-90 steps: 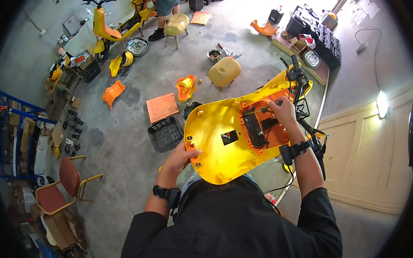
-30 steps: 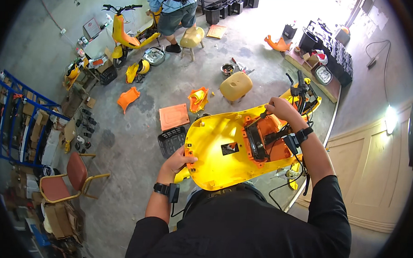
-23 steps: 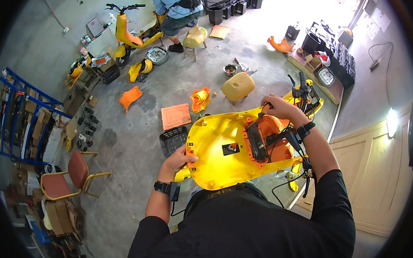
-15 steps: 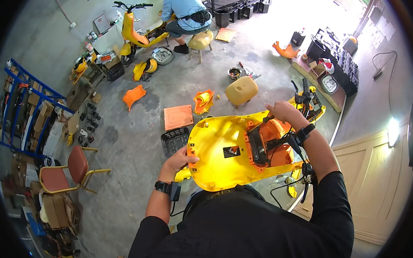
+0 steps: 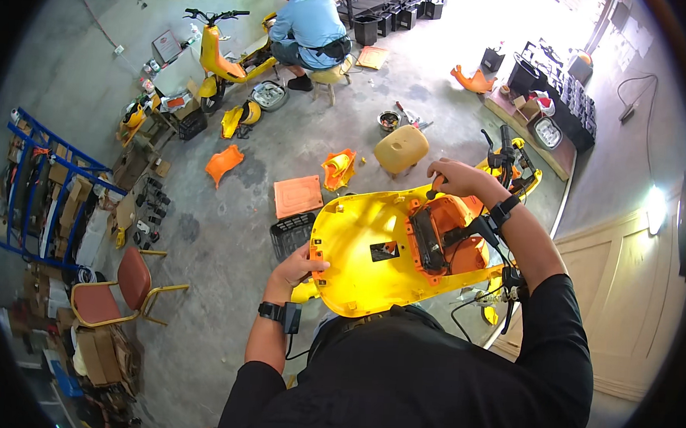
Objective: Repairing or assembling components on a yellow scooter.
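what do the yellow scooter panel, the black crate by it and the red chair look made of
Yellow scooter panel: likely moulded plastic, glossy, with soft highlights and moulded tabs.
Black crate: probably plastic, dull, with a lattice wall.
Red chair: gold-toned tubing, perhaps metal; dull pads, vinyl or fabric, can't tell which.

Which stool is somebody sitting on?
The far stool, beside the yellow scooter: a person in blue sits there. The nearer stool shows its whole top.
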Motion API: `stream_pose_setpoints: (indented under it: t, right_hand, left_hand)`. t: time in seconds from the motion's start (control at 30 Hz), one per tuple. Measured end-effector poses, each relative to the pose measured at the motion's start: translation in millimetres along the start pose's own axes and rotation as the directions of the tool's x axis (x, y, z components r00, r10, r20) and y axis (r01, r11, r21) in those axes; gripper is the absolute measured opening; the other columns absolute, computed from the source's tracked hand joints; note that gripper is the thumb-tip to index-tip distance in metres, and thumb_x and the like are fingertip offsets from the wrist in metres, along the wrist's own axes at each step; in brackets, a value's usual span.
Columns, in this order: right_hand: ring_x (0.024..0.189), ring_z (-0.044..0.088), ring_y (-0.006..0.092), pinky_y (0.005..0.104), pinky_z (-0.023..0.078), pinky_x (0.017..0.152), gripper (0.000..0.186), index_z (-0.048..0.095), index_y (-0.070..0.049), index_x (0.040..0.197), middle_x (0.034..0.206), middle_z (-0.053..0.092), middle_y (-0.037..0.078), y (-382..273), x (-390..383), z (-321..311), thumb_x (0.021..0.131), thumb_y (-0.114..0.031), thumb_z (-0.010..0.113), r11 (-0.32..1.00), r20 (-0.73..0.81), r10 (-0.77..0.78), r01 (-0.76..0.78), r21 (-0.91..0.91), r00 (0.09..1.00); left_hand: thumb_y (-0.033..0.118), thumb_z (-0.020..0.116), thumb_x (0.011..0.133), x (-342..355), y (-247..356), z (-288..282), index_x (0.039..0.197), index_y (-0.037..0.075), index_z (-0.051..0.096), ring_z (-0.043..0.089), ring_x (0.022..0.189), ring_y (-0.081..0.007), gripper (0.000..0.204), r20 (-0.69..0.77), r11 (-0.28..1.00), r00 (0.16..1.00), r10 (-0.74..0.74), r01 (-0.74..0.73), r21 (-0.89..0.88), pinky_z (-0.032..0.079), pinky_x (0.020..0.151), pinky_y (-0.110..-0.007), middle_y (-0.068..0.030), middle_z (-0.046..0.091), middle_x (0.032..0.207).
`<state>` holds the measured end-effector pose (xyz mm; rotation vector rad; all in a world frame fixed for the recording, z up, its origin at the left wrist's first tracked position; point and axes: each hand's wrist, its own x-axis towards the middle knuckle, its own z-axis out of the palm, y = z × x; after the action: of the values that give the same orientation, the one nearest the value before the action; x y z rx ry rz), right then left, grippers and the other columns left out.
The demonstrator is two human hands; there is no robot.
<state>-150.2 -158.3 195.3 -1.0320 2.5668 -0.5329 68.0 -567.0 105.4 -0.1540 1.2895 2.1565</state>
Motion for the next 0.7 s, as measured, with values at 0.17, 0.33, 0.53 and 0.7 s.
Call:
stream_pose_setpoints:
  t: [0.17,0.33,0.53,0.7]
  right_hand:
    - [0.096,0.065,0.0410,0.0501,0.050,0.086,0.036,0.065,-0.003,0.106,0.097,0.068,0.022,2,0,4,0.094,-0.034,0.052,0.900,0.088,0.395,-0.367,-0.234,0.914]
    - [0.089,0.066,0.0400,0.0498,0.051,0.083,0.037,0.070,-0.003,0.093,0.089,0.069,0.022,10,9,11,0.093,-0.034,0.050,0.885,-0.014,0.404,-0.394,-0.249,0.915]
    - [0.094,0.065,0.0352,0.0450,0.051,0.083,0.024,0.070,-0.006,0.093,0.091,0.069,0.017,-6,10,9,0.086,-0.023,0.055,0.961,-0.023,0.271,-0.272,-0.054,0.962]
    - [0.104,0.061,0.0331,0.0426,0.049,0.087,0.026,0.067,-0.007,0.106,0.110,0.063,0.015,-24,11,3,0.085,-0.018,0.058,0.999,0.029,0.043,-0.043,-0.003,0.999]
  left_hand:
    - [-0.001,0.074,0.080,0,-1,0,0.138,0.004,0.047,0.063,0.110,-0.0187,0.064,-0.018,1.000,1.000,0.001,-0.001,0.000,0.050,0.098,-0.034,-0.0069,0.062,0.126]
    - [-0.004,0.072,0.080,1,-4,-3,0.133,0.002,0.053,0.066,0.107,-0.0209,0.057,0.015,0.999,1.000,0.020,-0.019,-0.042,0.051,0.097,-0.035,-0.0088,0.065,0.123]
    - [-0.004,0.071,0.081,-1,-9,-4,0.134,0.003,0.052,0.065,0.109,-0.0209,0.057,-0.004,0.997,1.000,0.012,-0.012,-0.071,0.052,0.097,-0.035,-0.0080,0.064,0.125]
    - [0.000,0.073,0.081,0,-8,-6,0.140,0.005,0.045,0.061,0.112,-0.0182,0.066,0.005,1.000,1.000,-0.014,0.014,-0.006,0.049,0.099,-0.034,-0.0063,0.061,0.128]
